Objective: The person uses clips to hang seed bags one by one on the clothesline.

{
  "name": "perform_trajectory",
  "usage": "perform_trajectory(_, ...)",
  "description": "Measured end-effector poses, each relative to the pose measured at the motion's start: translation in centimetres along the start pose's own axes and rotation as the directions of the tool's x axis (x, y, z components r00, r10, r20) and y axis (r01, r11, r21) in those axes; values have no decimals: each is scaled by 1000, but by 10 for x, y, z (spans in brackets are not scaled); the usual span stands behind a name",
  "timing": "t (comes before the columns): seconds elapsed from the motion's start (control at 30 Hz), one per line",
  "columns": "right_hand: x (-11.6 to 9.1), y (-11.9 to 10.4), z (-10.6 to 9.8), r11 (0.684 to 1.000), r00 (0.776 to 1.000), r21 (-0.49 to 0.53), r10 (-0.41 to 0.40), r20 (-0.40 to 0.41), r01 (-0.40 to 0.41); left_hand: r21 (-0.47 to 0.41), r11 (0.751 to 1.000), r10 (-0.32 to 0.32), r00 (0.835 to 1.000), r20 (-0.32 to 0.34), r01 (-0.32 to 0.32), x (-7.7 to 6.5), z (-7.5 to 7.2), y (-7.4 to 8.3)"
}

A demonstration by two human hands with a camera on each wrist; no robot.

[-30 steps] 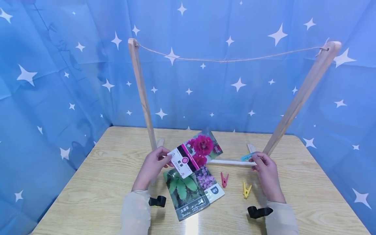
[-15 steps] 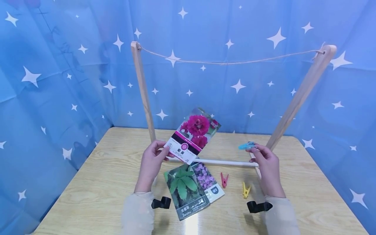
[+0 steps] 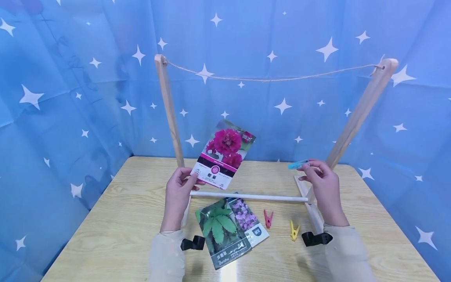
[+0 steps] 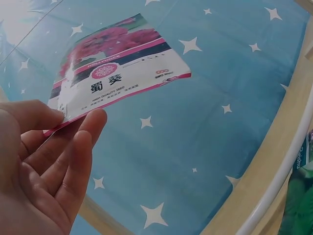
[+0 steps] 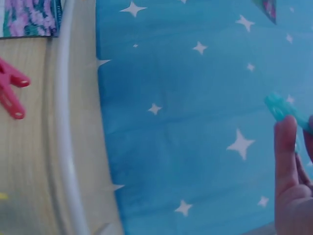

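My left hand (image 3: pixel 179 196) pinches the lower left corner of a hollyhock seed packet (image 3: pixel 222 154), which shows magenta flowers over a white label. The packet is raised above the table and tilted, and the left wrist view shows the thumb on its printed face (image 4: pixel 105 78). Over on the right, my right hand (image 3: pixel 325 190) pinches a light blue clothespin (image 3: pixel 297 164) between thumb and fingers, pointing left. Higher up, a thin string (image 3: pixel 264 80) spans two wooden posts, sagging a little in the middle; both hands are below it.
Two more seed packets, one with green leaves (image 3: pixel 220 231) and one with purple flowers (image 3: pixel 246 219), overlap on the table (image 3: pixel 116 219). Nearby lie a red clothespin (image 3: pixel 268 218) and a yellow clothespin (image 3: pixel 294 231). A white rod (image 3: pixel 250 196) joins the left post (image 3: pixel 170 109) and right post (image 3: pixel 363 113) low down.
My left hand has lifted the hollyhock packet up and slightly left, turning it more upright. My right hand has raised the blue clothespin. The packets and clothespins on the table stay put.
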State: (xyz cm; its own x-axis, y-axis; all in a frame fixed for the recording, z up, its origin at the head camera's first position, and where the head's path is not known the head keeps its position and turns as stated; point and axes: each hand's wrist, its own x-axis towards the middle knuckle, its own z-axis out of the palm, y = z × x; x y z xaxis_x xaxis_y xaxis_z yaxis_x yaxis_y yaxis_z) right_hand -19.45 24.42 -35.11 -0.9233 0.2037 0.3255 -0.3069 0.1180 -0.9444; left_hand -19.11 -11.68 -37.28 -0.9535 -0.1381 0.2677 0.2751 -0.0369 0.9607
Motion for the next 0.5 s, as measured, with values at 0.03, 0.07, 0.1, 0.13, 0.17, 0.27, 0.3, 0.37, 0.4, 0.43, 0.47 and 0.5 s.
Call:
perform_trajectory(0.03,2,-3,0,1000,1000,-21,-8,11,8,-5,1000,6,1000,-6,-6,1,1,1)
perform_trajectory(0.07,3,-7,1,999,1000,-45,-15,24,16,-6,1000,9,1000,-14,-9,1,2,1)
perform_trajectory(0.1,5,-10,1,997,999,-70,-20,33,23,-6,1000,12,1000,-23,-12,1,3,1)
perform_trajectory(0.13,7,-14,2,995,999,-91,-28,42,32,-9,1000,14,1000,-28,-14,2,4,2)
perform_trajectory(0.17,8,-18,3,992,998,-117,-37,49,42,-14,1000,19,999,-32,-19,2,5,2)
perform_trajectory(0.27,12,-27,5,978,996,-196,-55,74,68,-27,999,31,998,-49,-32,3,8,3)
perform_trajectory(0.3,13,-30,6,973,995,-219,-62,84,79,-34,999,40,998,-55,-42,4,9,4)
perform_trajectory(0.37,16,-37,8,963,990,-248,-81,112,107,-49,997,62,996,-68,-66,5,10,5)
perform_trajectory(0.4,18,-40,9,957,988,-262,-91,125,121,-53,996,73,994,-75,-77,6,10,6)
perform_trajectory(0.43,19,-44,10,953,985,-269,-101,140,136,-60,994,81,993,-82,-86,6,10,6)
perform_trajectory(0.47,20,-47,11,949,982,-277,-111,155,151,-63,994,88,992,-88,-93,6,10,6)
perform_trajectory(0.5,21,-51,11,943,978,-287,-121,170,167,-67,993,89,992,-91,-96,7,10,7)
